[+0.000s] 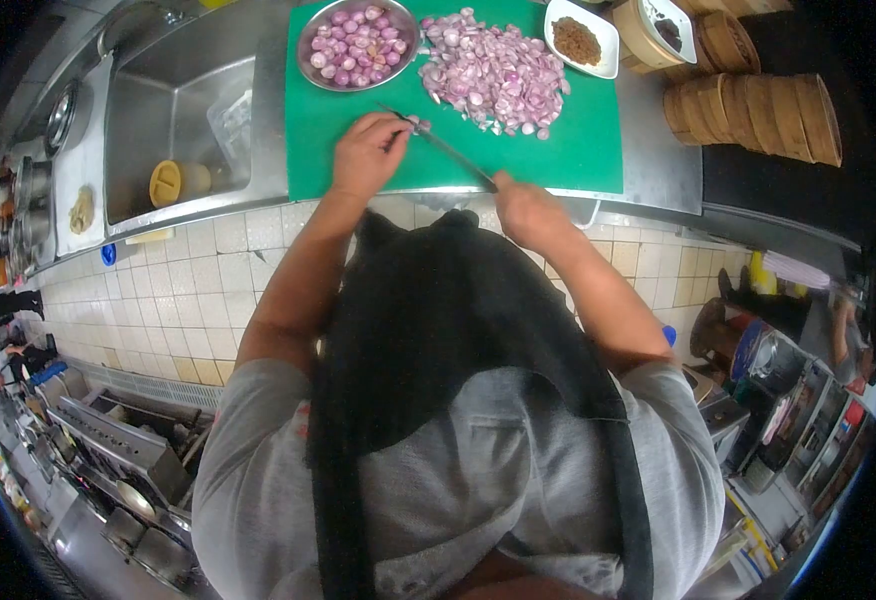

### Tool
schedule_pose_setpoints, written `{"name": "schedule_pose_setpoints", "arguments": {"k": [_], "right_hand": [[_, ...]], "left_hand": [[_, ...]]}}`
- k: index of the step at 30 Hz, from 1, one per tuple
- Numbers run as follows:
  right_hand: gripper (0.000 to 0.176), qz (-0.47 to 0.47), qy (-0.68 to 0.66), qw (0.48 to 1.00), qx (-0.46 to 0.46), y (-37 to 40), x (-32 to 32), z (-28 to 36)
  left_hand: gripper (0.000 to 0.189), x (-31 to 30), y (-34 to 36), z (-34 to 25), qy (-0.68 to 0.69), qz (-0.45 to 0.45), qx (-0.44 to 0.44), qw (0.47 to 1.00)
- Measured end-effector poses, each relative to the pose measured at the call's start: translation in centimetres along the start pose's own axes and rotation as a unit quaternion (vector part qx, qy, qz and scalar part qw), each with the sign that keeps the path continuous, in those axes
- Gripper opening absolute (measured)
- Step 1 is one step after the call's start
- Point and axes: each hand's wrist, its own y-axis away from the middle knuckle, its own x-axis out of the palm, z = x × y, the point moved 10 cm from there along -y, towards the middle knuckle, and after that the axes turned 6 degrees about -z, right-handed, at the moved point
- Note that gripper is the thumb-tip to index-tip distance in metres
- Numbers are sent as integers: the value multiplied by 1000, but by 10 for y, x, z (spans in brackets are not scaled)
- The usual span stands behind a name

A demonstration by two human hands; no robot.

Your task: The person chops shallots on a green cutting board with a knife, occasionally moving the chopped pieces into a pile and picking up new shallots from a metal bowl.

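On the green cutting board (338, 130), my left hand (371, 150) is closed, its bent fingertips at a small shallot (415, 121). My right hand (528, 208) is wrapped round the handle of a knife (455, 155), whose blade points up and left to the shallot and my left fingertips. A metal bowl (303, 62) of whole peeled shallots (361, 42) stands on the board's upper left. Sliced shallots (493, 75) are spread in a pile to the right of the bowl.
A white dish (609, 66) of brown food sits at the board's upper right. Bamboo steamers (758, 115) are stacked farther right. To the left is a steel sink (173, 90) holding a yellow-lidded container (166, 184). Other people are partly visible at the far edges.
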Motion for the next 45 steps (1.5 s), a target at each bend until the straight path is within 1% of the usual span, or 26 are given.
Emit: {"name": "schedule_pose_setpoints", "arguments": {"k": [1,4,7,10,11,14,16,19,22,25,28,31,35,37,40,45], "right_hand": [[25,1,-4,1000,-8,-1,2,0],[27,44,-33,998,36,-4,4,-7],[29,7,-43,997,57,-5,-14,-13],[27,-4,-14,998,61,-6,-12,-21],[26,-8,-10,999,50,-5,-13,-21],[23,-16,2,1000,27,3,-17,-13],[21,-17,14,999,29,10,-26,-5],[19,-59,15,998,-17,19,-37,6],[20,-26,52,998,24,20,-33,8],[21,-51,47,998,5,12,-20,8],[22,-61,48,996,-47,9,-24,13],[24,-75,67,995,-25,11,-25,18],[23,-64,48,996,-35,1,-15,11],[22,-71,57,995,-42,7,-31,22],[23,-31,41,999,17,1,-17,11],[23,-43,34,998,-19,1,-23,18]], "left_hand": [[11,2,-1,0,-12,4,0,1000],[10,6,-7,-7,-45,30,9,998],[11,13,-9,-5,-67,41,28,997],[9,19,-9,-1,-83,41,39,995],[8,19,-10,0,-89,40,40,994],[6,9,-11,-4,-29,30,-14,999],[6,9,-9,-2,-18,49,-2,999],[7,9,-10,-5,-20,60,26,998],[7,10,-11,-6,-25,62,39,997],[8,11,-11,-6,-27,63,42,997],[8,8,-10,-4,-29,55,45,997],[7,11,-10,-3,-22,44,50,998],[7,4,-11,-10,-19,36,55,998],[7,5,-8,-4,-29,41,47,998],[7,9,-8,-3,-21,31,51,998],[7,6,-6,-2,-22,29,53,998]]}}
